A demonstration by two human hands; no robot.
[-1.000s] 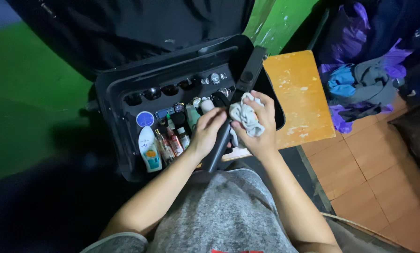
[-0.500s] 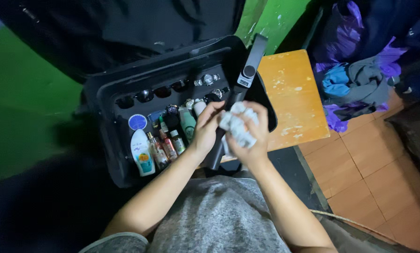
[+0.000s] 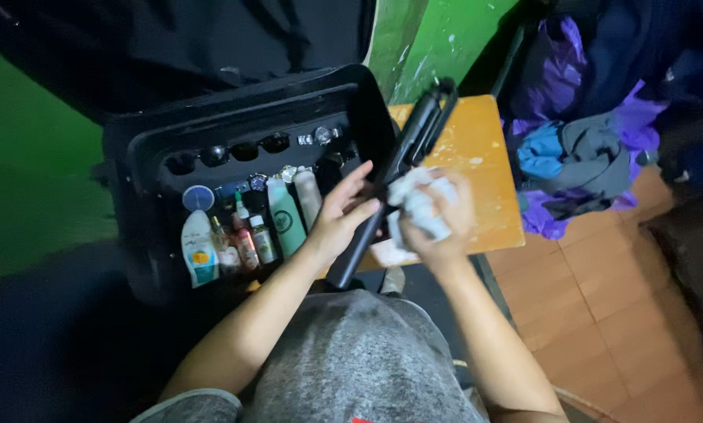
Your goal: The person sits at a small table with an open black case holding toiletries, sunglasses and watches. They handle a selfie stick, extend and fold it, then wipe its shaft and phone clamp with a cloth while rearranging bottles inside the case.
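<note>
My left hand [image 3: 339,215] grips the middle of a long black hair straightener [image 3: 393,174] that points up and to the right over an orange wooden board [image 3: 477,168]. My right hand [image 3: 442,219] is closed on a crumpled white cloth [image 3: 419,205] pressed against the straightener's right side. Both hands hover just in front of an open black case [image 3: 144,157].
The case holds several bottles [image 3: 242,235], a white lotion bottle [image 3: 198,249], a green tube [image 3: 286,216], sunglasses [image 3: 226,155] and watches. A pile of purple, blue and grey clothes [image 3: 575,164] lies at right. Green wall behind, orange tiled floor [image 3: 626,313] at lower right.
The straightener has turned onto its edge, its button now out of sight. The cloth hand slid lower along it. The view shifted, so the case now sits further left.
</note>
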